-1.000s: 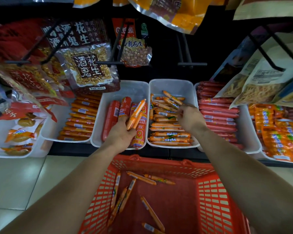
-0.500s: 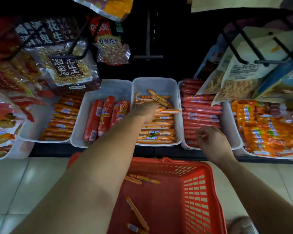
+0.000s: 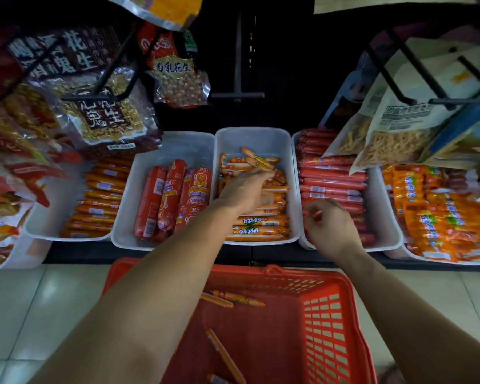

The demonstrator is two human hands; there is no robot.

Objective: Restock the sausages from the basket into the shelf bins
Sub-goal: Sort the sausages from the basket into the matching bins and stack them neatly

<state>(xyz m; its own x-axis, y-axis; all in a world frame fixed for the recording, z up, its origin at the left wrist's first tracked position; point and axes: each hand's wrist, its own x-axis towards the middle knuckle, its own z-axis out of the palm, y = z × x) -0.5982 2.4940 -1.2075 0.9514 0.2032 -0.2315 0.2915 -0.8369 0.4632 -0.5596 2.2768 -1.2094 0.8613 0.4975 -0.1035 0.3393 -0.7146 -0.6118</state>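
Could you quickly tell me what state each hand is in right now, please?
Left hand: down among the thin orange sausages; grip cannot be told.
Right hand: open, loosely curled, holding nothing.

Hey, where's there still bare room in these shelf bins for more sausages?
Bare floor shows at the back of the thin orange sausage bin, behind its pile, and at the back of the fat red sausage bin beside it. The long red sausage bin on the right is packed to the back.

Person: both forearms (image 3: 155, 300) bare along full visible length; left hand (image 3: 247, 191), right hand (image 3: 331, 228) bare.
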